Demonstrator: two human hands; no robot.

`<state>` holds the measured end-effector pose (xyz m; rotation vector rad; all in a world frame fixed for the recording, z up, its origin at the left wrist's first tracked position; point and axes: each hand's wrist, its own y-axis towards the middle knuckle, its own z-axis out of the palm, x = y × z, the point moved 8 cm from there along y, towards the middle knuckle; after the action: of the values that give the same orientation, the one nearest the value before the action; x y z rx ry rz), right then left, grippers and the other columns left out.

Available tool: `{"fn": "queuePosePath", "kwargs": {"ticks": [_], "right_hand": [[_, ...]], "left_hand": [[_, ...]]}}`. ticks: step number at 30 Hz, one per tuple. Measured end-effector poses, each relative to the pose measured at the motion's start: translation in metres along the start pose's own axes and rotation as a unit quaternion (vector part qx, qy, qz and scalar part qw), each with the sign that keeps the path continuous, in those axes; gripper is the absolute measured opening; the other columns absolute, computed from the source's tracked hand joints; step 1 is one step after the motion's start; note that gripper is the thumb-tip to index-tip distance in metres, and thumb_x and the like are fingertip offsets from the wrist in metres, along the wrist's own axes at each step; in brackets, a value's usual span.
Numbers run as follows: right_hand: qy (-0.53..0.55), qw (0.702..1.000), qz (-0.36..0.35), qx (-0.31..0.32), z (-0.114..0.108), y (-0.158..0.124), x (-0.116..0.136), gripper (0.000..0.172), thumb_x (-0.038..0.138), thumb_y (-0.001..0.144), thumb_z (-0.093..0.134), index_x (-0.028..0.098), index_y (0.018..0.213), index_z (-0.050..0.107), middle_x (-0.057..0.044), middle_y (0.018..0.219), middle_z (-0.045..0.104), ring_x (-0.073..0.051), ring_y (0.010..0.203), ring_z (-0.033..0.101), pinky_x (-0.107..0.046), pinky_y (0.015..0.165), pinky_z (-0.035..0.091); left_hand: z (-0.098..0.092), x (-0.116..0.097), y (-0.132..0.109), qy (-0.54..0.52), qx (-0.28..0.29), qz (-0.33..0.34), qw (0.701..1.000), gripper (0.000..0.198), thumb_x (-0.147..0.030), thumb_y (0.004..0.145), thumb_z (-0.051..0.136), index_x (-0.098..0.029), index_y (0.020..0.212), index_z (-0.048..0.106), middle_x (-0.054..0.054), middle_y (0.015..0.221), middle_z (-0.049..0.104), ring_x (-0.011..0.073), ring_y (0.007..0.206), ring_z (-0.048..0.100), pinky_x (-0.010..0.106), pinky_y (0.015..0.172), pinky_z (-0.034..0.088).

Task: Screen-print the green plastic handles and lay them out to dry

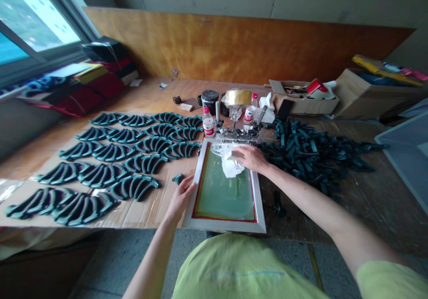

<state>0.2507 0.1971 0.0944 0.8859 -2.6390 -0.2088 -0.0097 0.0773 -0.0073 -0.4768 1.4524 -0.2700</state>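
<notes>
A screen printing frame [260, 201] with a pale metal border and green mesh lies on the bench in front of me. My left hand [183, 193] is at its left edge, thumb and fingers closed against the border. Just beyond those fingertips, a single dark green curved part [178, 178] lies on the cardboard. My right hand [251, 157] grips a crumpled white wipe [231, 163] over the upper part of the mesh; whether it is cloth, paper or plastic I cannot tell. A metal clamp fixture [237, 134] stands at the frame's far edge.
Several rows of dark green parts [100, 174] cover the cardboard [143, 212] at left. A heap of similar parts [304, 151] lies at right, near a clear plastic bin [406, 156]. Behind the frame stand a bottle [207, 122], a black tub [210, 100] and an open carton [307, 102].
</notes>
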Motion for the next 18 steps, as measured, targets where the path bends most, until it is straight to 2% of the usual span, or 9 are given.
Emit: {"fn": "queuePosePath", "kwargs": {"ticks": [2,4,6,9,11,13,14,16,18], "right_hand": [[-0.001,0.997,0.070,-0.011,-0.010,0.027,-0.017,0.048,0.023,0.083,0.067,0.028,0.130,0.057,-0.004,0.111,0.070,-0.020,0.096,0.063,-0.031,0.084,0.048],[-0.006,0.994,0.109,-0.024,-0.021,0.044,-0.033,0.060,0.023,0.083,0.067,0.029,0.139,0.048,-0.004,0.118,0.068,-0.020,0.098,0.063,-0.031,0.086,0.048],[-0.004,0.987,0.143,-0.069,-0.038,0.045,-0.053,0.058,0.025,0.084,0.064,0.027,0.140,0.048,-0.005,0.115,0.068,-0.021,0.098,0.063,-0.032,0.087,0.047],[0.017,0.960,0.241,-0.142,-0.055,0.016,-0.095,0.038,0.027,0.090,0.054,0.019,0.126,0.058,-0.007,0.101,0.071,-0.022,0.092,0.064,-0.032,0.083,0.047],[0.033,0.940,0.310,-0.140,-0.044,-0.015,-0.115,0.029,0.028,0.091,0.050,0.016,0.114,0.062,-0.008,0.094,0.071,-0.022,0.087,0.064,-0.032,0.078,0.047],[0.053,0.934,0.340,-0.094,-0.017,-0.042,-0.116,0.026,0.030,0.091,0.050,0.015,0.108,0.063,-0.008,0.091,0.071,-0.021,0.083,0.064,-0.031,0.075,0.047],[0.065,0.941,0.328,-0.061,0.000,-0.051,-0.108,0.027,0.033,0.091,0.052,0.016,0.110,0.062,-0.007,0.091,0.070,-0.021,0.083,0.063,-0.031,0.075,0.047],[0.070,0.963,0.260,0.002,0.030,-0.059,-0.082,0.036,0.037,0.087,0.061,0.019,0.118,0.059,-0.006,0.098,0.069,-0.020,0.090,0.062,-0.031,0.080,0.047],[0.046,0.981,0.181,0.044,0.048,-0.059,-0.052,0.042,0.036,0.083,0.067,0.023,0.122,0.059,-0.007,0.107,0.066,-0.021,0.101,0.058,-0.032,0.086,0.044]], "left_hand": [[0.001,-0.017,-0.007,-0.025,0.018,-0.009,0.999,0.080,-0.051,0.066,0.076,-0.022,0.136,0.050,0.003,0.090,0.072,0.0192,0.073,0.067,0.027,0.062,0.051],[0.001,-0.040,-0.012,-0.040,0.025,0.000,0.999,0.075,-0.051,0.067,0.076,-0.024,0.134,0.054,0.003,0.099,0.071,0.0199,0.080,0.067,0.026,0.065,0.052],[0.002,-0.069,-0.014,-0.036,0.023,0.041,0.998,0.061,-0.055,0.070,0.072,-0.021,0.120,0.064,0.004,0.104,0.070,0.0213,0.088,0.066,0.026,0.069,0.053],[0.013,-0.122,-0.012,-0.065,0.020,0.155,0.986,0.053,-0.063,0.076,0.063,-0.017,0.103,0.068,0.005,0.103,0.069,0.0224,0.093,0.065,0.028,0.075,0.054],[0.025,-0.155,-0.007,-0.112,0.029,0.209,0.971,0.053,-0.064,0.078,0.060,-0.018,0.106,0.064,0.004,0.098,0.068,0.0213,0.090,0.066,0.030,0.074,0.054],[0.039,-0.182,0.002,-0.138,0.045,0.220,0.965,0.053,-0.063,0.082,0.056,-0.019,0.111,0.060,0.004,0.092,0.067,0.0189,0.085,0.067,0.028,0.068,0.054],[0.045,-0.192,0.007,-0.143,0.053,0.216,0.965,0.054,-0.064,0.084,0.052,-0.018,0.112,0.059,0.004,0.088,0.067,0.0177,0.082,0.067,0.026,0.065,0.054],[0.051,-0.203,0.016,-0.151,0.052,0.212,0.964,0.055,-0.065,0.086,0.046,-0.017,0.111,0.057,0.004,0.082,0.066,0.0154,0.077,0.067,0.022,0.060,0.052],[0.049,-0.197,0.019,-0.168,0.019,0.223,0.960,0.054,-0.065,0.087,0.046,-0.019,0.114,0.054,0.003,0.083,0.066,0.0132,0.074,0.066,0.020,0.058,0.051]]}}
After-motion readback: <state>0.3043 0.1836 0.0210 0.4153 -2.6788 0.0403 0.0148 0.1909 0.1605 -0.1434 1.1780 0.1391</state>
